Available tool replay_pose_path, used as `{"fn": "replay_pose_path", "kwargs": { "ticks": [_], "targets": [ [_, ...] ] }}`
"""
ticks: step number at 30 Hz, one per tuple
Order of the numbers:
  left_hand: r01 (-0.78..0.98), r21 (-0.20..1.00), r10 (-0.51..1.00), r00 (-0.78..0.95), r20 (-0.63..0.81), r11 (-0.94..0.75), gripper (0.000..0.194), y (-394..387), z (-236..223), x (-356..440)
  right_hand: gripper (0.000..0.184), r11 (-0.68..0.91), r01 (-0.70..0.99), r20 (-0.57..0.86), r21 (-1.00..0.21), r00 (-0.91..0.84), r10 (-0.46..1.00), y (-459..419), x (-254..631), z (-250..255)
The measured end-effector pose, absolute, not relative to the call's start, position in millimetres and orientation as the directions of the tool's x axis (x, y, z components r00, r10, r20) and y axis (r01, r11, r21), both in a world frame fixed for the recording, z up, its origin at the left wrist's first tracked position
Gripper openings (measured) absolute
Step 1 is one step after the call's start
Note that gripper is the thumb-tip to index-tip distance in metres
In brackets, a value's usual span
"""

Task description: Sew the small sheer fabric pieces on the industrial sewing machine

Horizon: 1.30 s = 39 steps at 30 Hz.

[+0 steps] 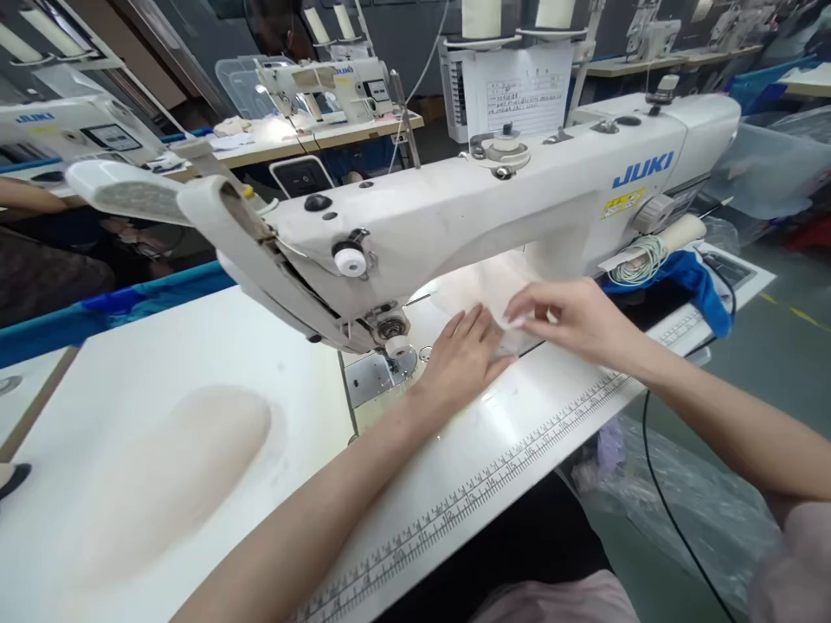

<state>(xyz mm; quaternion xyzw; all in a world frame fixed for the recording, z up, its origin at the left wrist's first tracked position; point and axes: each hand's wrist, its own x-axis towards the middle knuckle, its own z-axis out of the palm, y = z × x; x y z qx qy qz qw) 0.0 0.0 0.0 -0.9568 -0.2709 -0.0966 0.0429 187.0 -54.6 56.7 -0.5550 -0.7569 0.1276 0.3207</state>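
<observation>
My left hand point(466, 350) lies flat, fingers stretched out, on a thin whitish piece of fabric point(477, 285) on the bed of a white sewing machine point(441, 216). Beside it, to the right, my right hand point(564, 316) pinches an edge of the same fabric between thumb and fingers. The fabric runs under the machine's arm, and its near part is partly covered by my hands. Left of my left hand are the needle area and metal needle plate point(370, 378); no fabric shows under the needle.
A pale beige, sheer-looking patch point(201, 459) lies on the white table to the left. A printed ruler point(454, 510) follows the front edge. Near the machine's right end are a thread cone point(681, 232), coiled cord point(640, 264) and blue cloth point(698, 285). Another person's arm point(29, 197) shows far left.
</observation>
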Motion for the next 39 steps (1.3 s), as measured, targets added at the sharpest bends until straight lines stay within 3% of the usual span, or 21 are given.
{"fn": "replay_pose_path", "kwargs": {
  "ticks": [3, 7, 10, 12, 13, 15, 19, 23, 28, 32, 36, 39],
  "targets": [
    [0.508, 0.014, 0.501, 0.846, 0.181, -0.862, 0.054, 2.2, -0.1, -0.2, 0.009, 0.343, 0.669, 0.102, -0.659, -0.373, 0.922, -80.2, 174.5, 64.6],
    [0.478, 0.127, 0.494, 0.828, 0.265, -0.869, 0.041, -7.3, 8.1, -16.1, 0.023, 0.16, 0.537, -0.088, -0.828, -0.407, 0.909, -98.1, 152.4, 58.3],
    [0.486, 0.434, 0.635, 0.699, 0.328, -0.759, 0.029, -29.6, 19.9, -43.2, 0.035, 0.07, 0.375, -0.076, -0.925, -0.363, 0.929, -99.9, 137.3, 45.9],
    [0.451, 0.686, 0.793, 0.521, 0.317, -0.571, 0.039, -50.0, 26.4, -63.9, 0.039, 0.065, 0.279, -0.03, -0.958, -0.323, 0.946, -98.3, 126.4, 38.6],
    [0.409, 0.745, 0.819, 0.477, 0.317, -0.527, 0.044, -60.5, 28.2, -73.3, 0.042, 0.076, 0.248, -0.004, -0.966, -0.307, 0.952, -97.1, 120.0, 35.9],
    [0.359, 0.766, 0.793, 0.527, 0.305, -0.533, 0.032, -79.0, 28.7, -87.7, 0.046, 0.085, 0.183, 0.027, -0.979, -0.299, 0.954, -94.4, 105.5, 32.4],
    [0.444, 0.783, 0.849, 0.492, 0.194, -0.436, 0.015, -95.4, 26.2, -102.7, 0.045, 0.011, -0.024, 0.019, -1.0, -0.364, 0.931, -86.6, 77.7, 29.8],
    [0.365, 0.883, 0.857, 0.509, 0.076, -0.295, 0.026, -89.0, 34.6, -118.9, 0.041, -0.114, -0.127, -0.046, -0.985, -0.444, 0.895, -74.0, 68.2, 28.5],
    [0.306, 0.949, 0.852, 0.515, -0.094, -0.08, 0.034, -77.1, 41.7, -144.6, 0.045, -0.336, -0.12, -0.202, -0.934, -0.599, 0.775, -57.7, 73.0, 28.6],
    [0.281, 0.956, 0.874, 0.442, -0.203, 0.08, 0.038, -67.5, 39.7, -158.0, 0.04, -0.316, -0.043, -0.232, -0.948, -0.59, 0.773, -45.8, 75.5, 29.7],
    [0.271, 0.953, 0.82, 0.51, -0.26, 0.133, 0.042, -59.2, 42.1, -162.0, 0.028, -0.344, 0.035, -0.282, -0.938, -0.653, 0.703, -36.1, 74.3, 32.3],
    [0.26, 0.962, 0.834, 0.511, -0.206, 0.079, 0.037, -58.1, 44.4, -154.8, 0.029, -0.358, 0.053, -0.303, -0.932, -0.656, 0.691, -33.8, 68.8, 34.1]
  ]
}}
